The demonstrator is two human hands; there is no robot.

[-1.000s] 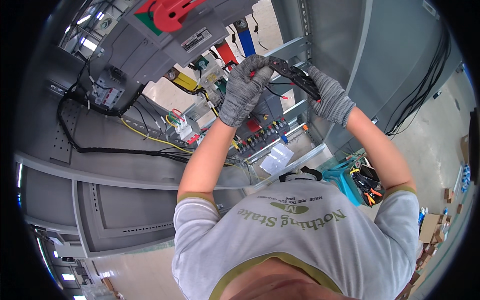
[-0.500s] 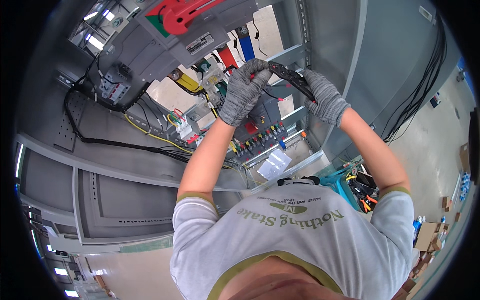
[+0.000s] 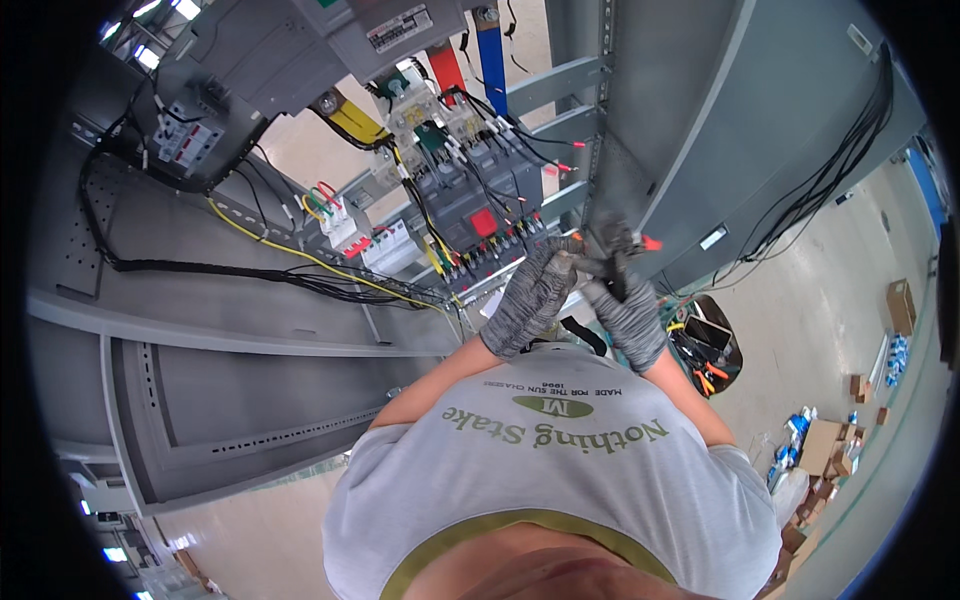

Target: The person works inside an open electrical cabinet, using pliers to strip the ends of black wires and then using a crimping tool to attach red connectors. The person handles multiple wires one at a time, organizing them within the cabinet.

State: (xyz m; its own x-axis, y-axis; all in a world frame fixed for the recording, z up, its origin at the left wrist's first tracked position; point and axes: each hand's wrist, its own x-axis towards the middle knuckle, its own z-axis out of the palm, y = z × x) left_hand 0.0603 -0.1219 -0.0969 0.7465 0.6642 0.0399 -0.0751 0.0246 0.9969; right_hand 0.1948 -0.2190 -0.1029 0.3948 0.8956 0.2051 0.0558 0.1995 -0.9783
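Curled round a dark tool (image 3: 614, 268), the right hand (image 3: 630, 318) holds it before the chest, its blurred far end jutting beyond the fingers. The left hand (image 3: 532, 300) bends in just beside the tool; whether its fingertips pinch anything, I cannot tell.

A single head-worn fisheye looks steeply down over the shirt (image 3: 555, 480) onto the nearby hands (image 3: 530, 303) and cabinet (image 3: 260, 385) (straight edges bend toward the view's rim).
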